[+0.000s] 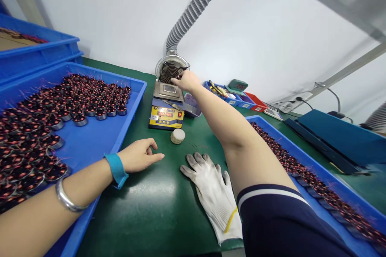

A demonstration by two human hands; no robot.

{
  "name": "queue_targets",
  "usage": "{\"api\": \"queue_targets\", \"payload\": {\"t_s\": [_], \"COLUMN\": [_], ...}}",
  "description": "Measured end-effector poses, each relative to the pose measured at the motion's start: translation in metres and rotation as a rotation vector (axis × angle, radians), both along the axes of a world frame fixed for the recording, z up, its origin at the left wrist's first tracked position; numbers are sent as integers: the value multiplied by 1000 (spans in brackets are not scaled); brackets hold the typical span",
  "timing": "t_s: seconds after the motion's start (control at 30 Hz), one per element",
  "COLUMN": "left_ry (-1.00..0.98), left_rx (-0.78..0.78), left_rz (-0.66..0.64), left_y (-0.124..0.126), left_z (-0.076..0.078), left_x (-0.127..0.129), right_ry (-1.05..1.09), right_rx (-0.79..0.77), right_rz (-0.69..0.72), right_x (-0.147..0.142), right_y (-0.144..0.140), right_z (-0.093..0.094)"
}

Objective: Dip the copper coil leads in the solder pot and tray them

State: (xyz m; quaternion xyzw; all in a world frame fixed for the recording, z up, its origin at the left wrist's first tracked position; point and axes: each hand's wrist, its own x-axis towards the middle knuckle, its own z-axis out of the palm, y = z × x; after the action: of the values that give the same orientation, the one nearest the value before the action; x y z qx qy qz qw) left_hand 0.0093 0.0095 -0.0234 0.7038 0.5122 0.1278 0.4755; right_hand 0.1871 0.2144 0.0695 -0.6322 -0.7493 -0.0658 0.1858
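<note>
Fan (pixel 171 70) stands behind the solder pot (pixel 167 106) on the green bench (pixel 157 209); its stiff wire grille suits a fingertip grip, likely light. Right hand (pixel 187 80) touches that grille, fingers curled. Left hand (pixel 139 155) rests half-open, empty, near a glove (pixel 212 192).

White wall (pixel 120 8), green benchtop (pixel 157 209), metal frame (pixel 346 73).

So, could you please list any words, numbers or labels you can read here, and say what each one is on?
"CM550" or thereabouts: dark print across the top of the yellow panel of the solder pot; blurred, so uncertain.
Red digits on that panel's display: lit, too blurred to read.
Small white label at the panel's left: too small to read.
Red digits on the green clock: too blurred to read.
Nothing else carries legible text.
</note>
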Motion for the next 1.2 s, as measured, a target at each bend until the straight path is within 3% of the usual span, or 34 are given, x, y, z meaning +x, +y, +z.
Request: {"api": "queue_targets", "payload": {"t_s": [0.33,0.63,0.9,1.2], "left_ry": [-19,9,36,55], "left_rx": [2,11,19,7], "left_rz": [23,-1,-18,-32], "left_y": [0,-1,-1,0], "left_z": [-2,0,-1,-1], "left_x": [0,0,0,1], "right_ry": [229,711,683,693], "right_rx": [8,-222,-146,-137], "right_rz": [76,324,315,342], "right_x": [15,46,60,62], "right_y": [-9,-15,-13,-8], "right_z": [12,-18,-42,-46]}}
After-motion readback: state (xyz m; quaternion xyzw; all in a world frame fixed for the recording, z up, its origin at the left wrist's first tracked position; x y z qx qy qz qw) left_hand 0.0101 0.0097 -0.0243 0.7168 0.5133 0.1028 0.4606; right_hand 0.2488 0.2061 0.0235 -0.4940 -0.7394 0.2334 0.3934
